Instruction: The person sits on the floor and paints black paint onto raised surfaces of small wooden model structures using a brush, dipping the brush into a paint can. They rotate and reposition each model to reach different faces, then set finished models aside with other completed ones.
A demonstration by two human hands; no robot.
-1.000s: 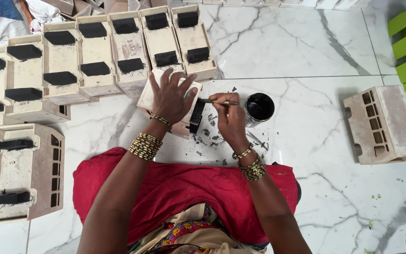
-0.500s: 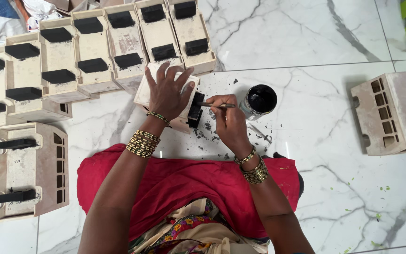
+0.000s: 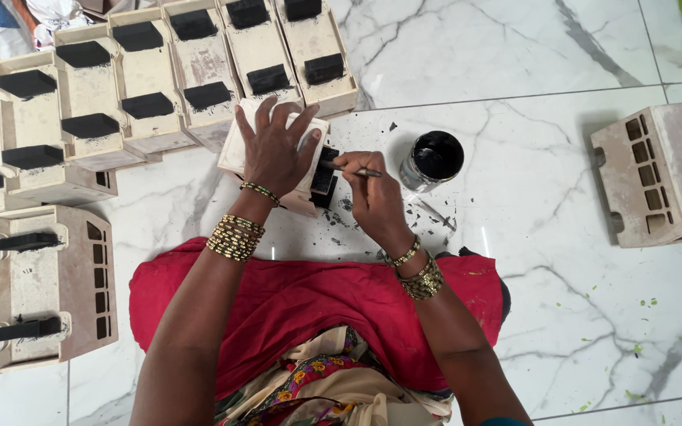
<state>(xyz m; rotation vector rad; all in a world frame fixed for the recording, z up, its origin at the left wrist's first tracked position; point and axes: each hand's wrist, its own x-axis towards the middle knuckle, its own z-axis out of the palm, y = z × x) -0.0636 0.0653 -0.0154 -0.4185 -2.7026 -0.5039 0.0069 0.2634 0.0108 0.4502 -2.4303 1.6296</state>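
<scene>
Since the earlier frames, little has shifted: right hand stays closed around the thin brush at the pale block on the marble floor, left hand stays spread flat on top, fingers open, pinning it. Block lies under the left palm, its black-painted recess just left of the right hand, paint pot near on the right. For clean work, judged best: keep the block pinned, use short strokes, stay inside the recess edges.

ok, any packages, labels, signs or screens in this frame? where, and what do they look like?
None: no package, label, sign or screen shows.
Nearest thing: open round paint tin, black inside, on the marble floor beside the right hand.
</scene>
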